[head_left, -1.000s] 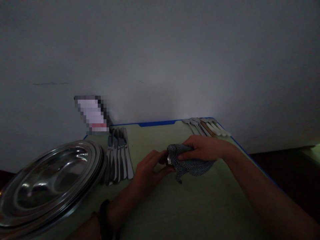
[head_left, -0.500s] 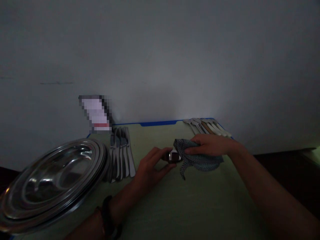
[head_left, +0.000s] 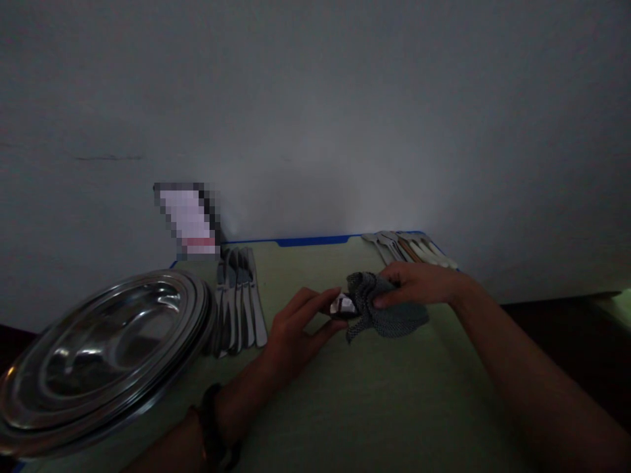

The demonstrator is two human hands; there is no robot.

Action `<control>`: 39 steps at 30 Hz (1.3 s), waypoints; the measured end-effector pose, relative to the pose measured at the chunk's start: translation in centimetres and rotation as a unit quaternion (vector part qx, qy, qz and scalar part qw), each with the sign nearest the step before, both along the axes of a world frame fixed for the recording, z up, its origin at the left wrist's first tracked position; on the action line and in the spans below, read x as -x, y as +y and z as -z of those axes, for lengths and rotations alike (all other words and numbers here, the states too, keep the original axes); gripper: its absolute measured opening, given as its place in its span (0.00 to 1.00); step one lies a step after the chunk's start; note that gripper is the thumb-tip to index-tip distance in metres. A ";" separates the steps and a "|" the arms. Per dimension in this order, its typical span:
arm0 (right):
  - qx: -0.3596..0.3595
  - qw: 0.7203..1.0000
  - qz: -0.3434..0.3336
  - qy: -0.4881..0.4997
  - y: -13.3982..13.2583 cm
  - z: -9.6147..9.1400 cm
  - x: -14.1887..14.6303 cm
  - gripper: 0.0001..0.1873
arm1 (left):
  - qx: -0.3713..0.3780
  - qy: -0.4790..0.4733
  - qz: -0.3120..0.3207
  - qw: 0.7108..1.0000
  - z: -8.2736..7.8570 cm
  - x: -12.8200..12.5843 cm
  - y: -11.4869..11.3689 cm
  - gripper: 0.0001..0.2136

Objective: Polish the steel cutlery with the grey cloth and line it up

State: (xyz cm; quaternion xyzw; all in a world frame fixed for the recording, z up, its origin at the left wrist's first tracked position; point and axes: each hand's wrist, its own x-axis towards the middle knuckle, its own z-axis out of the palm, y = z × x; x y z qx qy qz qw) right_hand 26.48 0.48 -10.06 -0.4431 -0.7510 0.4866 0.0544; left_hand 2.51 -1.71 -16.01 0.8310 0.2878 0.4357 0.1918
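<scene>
A pale green table (head_left: 374,414) lies under both hands. Stacked steel plates (head_left: 98,355) sit far left of the grip, with a row of knives (head_left: 239,302) between and spoons (head_left: 409,248) just behind. The right hand (head_left: 419,284) bunches a checked cloth (head_left: 389,316) against a small shiny metal piece (head_left: 342,305), which the left hand (head_left: 300,328) pinches in its fingertips.

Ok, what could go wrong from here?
The left hand pinches the shiny metal piece by its fingertips while the right hand holds the cloth against it; it could slip out. The stack of plates sits close to the left forearm by the edge of the table; an elbow nudge might shift it.
</scene>
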 end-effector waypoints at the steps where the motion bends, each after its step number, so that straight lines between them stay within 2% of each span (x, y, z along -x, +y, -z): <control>1: 0.004 1.000 -0.005 0.010 0.0 -0.1 -0.3 0.19 | 0.005 0.004 -0.006 1.000 0.0 0.0 0.0 0.18; 5: 0.019 0.998 -0.024 0.046 0.0 -0.2 -1.0 0.16 | 0.016 0.008 -0.011 1.000 -0.1 0.1 -0.2 0.18; 9: 0.051 0.997 0.008 0.066 -0.1 0.1 -0.1 0.17 | 0.009 0.005 -0.003 1.000 -0.1 0.0 -0.2 0.18; 15: -0.034 0.997 0.067 0.033 -0.4 0.6 3.5 0.23 | -0.004 0.001 -0.013 1.000 0.0 -0.1 -0.1 0.13; 18: -0.060 0.995 0.077 0.018 -0.4 0.7 4.1 0.25 | 0.010 0.008 -0.027 1.000 -0.1 0.0 -0.1 0.12; 23: -0.026 0.999 0.022 0.017 -0.2 0.5 2.4 0.22 | 0.034 0.008 0.003 0.999 -0.1 0.0 0.1 0.16; 31: 0.038 0.998 0.056 -0.014 -0.2 -0.2 -1.5 0.20 | 0.148 -0.047 -0.069 0.985 -0.7 0.2 0.4 0.14; 36: 0.041 0.997 0.058 -0.026 -0.7 -1.2 -1.1 0.21 | 0.201 -0.053 -0.102 0.973 -0.6 0.3 0.9 0.10; 39: 0.017 0.998 0.027 -0.056 -0.8 -1.6 -0.4 0.23 | 0.236 -0.025 -0.091 0.967 -0.4 0.2 1.1 0.17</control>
